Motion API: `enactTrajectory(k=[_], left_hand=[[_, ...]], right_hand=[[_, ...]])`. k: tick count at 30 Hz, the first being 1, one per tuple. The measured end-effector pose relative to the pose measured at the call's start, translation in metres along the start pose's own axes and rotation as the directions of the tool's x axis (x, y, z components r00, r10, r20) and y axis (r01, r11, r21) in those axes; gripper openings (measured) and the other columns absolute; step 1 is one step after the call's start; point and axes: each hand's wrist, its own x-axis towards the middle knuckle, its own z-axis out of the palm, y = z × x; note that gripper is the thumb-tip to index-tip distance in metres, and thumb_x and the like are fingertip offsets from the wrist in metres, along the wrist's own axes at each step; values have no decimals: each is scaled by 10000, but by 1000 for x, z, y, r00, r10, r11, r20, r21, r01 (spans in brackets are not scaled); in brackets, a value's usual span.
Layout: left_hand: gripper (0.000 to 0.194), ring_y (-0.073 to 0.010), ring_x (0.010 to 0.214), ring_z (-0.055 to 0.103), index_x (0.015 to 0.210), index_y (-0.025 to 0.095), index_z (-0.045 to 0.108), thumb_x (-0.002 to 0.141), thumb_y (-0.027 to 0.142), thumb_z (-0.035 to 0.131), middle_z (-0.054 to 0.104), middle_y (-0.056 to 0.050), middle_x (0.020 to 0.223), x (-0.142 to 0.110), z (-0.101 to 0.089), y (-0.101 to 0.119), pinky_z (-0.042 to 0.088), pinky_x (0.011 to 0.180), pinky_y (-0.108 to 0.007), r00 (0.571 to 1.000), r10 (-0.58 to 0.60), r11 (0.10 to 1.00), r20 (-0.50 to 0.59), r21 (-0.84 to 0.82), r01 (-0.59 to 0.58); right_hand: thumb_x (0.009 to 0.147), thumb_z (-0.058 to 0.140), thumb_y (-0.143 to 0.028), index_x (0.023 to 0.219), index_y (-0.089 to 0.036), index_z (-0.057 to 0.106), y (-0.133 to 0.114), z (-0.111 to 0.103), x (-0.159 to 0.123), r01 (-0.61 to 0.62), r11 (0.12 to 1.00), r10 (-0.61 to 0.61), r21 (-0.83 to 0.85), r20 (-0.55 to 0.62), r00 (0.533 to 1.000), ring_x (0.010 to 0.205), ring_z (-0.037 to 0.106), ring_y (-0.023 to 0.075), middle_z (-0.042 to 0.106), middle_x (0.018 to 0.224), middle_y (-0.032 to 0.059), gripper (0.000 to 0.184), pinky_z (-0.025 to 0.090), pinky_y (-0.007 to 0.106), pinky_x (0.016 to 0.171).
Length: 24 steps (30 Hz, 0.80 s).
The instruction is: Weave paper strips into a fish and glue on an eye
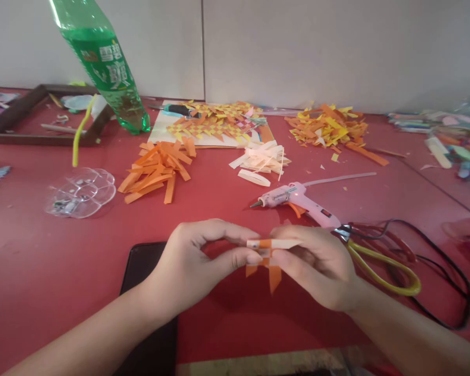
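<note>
Between both hands, just above the table's front, is a small woven paper piece (265, 244) of orange and cream strips with orange ends hanging below. My left hand (203, 261) pinches its left side between thumb and fingers. On the other side, my right hand (317, 266) grips it, thumb in front and fingers behind, partly hidden. A pink hot glue gun (293, 197) lies just beyond the right hand, a glue stick in its back. Yellow-handled scissors (387, 274) rest to the right of that hand. Under the left forearm is a black flat phone-like object (149, 334).
Orange strips (159, 169), cream strips (263, 159) and a mixed yellow-orange heap (327, 128) lie on the red table (31, 271). Behind stand a green bottle (109, 73) and a dark frame (35, 137). A clear palette (82, 193) sits left; a black cable (464, 271) curls right.
</note>
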Motion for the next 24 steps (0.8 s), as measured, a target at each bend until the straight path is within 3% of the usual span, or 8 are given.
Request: enactTrajectory(k=[4, 8, 13, 24], left_hand=[[312, -133, 870, 735, 1071, 269, 734, 763, 280, 781, 784, 19, 922, 1, 1, -1, 571, 795, -169, 988, -151, 983, 11, -104, 152], [178, -116, 928, 715, 1019, 287, 753, 871, 334, 666, 780, 30, 936, 2, -1, 0, 536, 866, -161, 990, -139, 988, -25, -66, 137], [199, -98, 907, 703, 1024, 288, 741, 936, 343, 571, 763, 35, 942, 4, -3, -1, 529, 866, -159, 987, -153, 982, -45, -119, 147], [148, -136, 842, 721, 910, 216, 748, 829, 331, 705, 776, 1, 898, 7, 1, -2, 556, 776, -188, 963, -260, 963, 69, -50, 264]], right_hand=[[927, 531, -212, 884, -195, 675, 2, 0, 0, -59, 994, 63, 97, -32, 998, 571, 594, 101, 632, 673, 1, 151, 430, 196, 472], [915, 549, -213, 801, -200, 663, 1, 1, 3, -89, 987, 101, 133, -86, 991, 563, 582, 96, 624, 647, -10, 161, 451, 200, 499], [899, 559, -244, 779, -197, 666, -2, 2, 4, -188, 971, 199, 150, -62, 978, 563, 599, 109, 641, 630, -3, 167, 469, 209, 507], [902, 565, -328, 833, -188, 686, 3, 4, 2, -258, 958, 261, 121, -8, 965, 545, 593, 122, 651, 662, 26, 197, 442, 229, 457]])
